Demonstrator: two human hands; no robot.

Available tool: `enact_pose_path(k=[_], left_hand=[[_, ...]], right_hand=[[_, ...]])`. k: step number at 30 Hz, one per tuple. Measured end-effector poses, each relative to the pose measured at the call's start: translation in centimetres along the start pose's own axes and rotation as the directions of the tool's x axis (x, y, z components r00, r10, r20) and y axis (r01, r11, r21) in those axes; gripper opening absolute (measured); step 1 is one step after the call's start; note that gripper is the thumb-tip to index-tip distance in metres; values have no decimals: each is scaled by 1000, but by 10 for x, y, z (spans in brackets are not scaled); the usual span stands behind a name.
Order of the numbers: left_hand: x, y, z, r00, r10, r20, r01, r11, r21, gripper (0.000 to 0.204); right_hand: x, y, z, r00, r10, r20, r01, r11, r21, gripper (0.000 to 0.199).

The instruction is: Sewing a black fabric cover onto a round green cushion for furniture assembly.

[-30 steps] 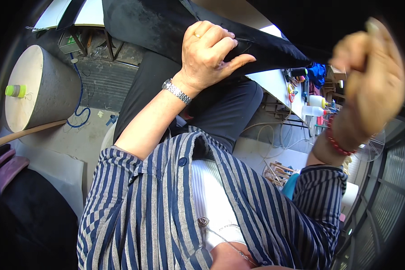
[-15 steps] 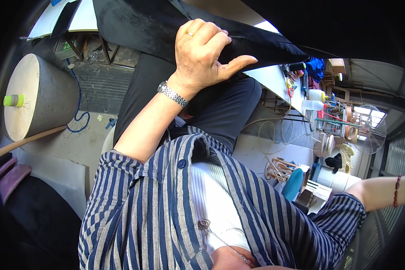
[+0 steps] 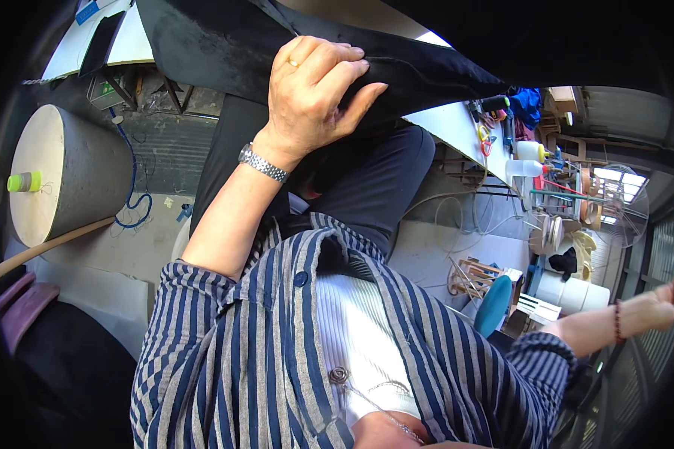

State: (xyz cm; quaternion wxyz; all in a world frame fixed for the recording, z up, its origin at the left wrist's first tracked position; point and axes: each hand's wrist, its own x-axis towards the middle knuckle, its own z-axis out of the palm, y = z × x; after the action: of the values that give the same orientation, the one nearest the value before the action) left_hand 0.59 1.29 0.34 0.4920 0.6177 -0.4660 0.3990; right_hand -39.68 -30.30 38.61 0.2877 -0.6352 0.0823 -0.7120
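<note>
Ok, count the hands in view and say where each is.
2. The left hand clutches the black fabric up top; the right hand is at the far right edge, grip unclear.

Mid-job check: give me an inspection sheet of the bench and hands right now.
Surface: white table, mostly covered.
Job's things: black fabric draped over the table edge.
Clutter: scissors, white bottles and small tools at the table's far end.
Grippers: left hand rests on the black fabric, fingers curled over its fold; right hand stretched far out to the side, what it holds cannot be told.
Cables: blue cable looped on the floor.
Surroundings: large pale roll with a green cap, teal stool, white bucket.
</note>
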Motion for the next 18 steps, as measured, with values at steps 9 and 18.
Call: enact_pose_path(k=[9,18], left_hand=[[-12,-2,8,1000,-15,1,15,988,-152,21],[-8,2,6,1000,-2,6,3,985,-172,22]], right_hand=[[-325,35,185,662,261,703,79,908,-411,10],[-359,82,255,456,-278,846,751,629,-198,19]])
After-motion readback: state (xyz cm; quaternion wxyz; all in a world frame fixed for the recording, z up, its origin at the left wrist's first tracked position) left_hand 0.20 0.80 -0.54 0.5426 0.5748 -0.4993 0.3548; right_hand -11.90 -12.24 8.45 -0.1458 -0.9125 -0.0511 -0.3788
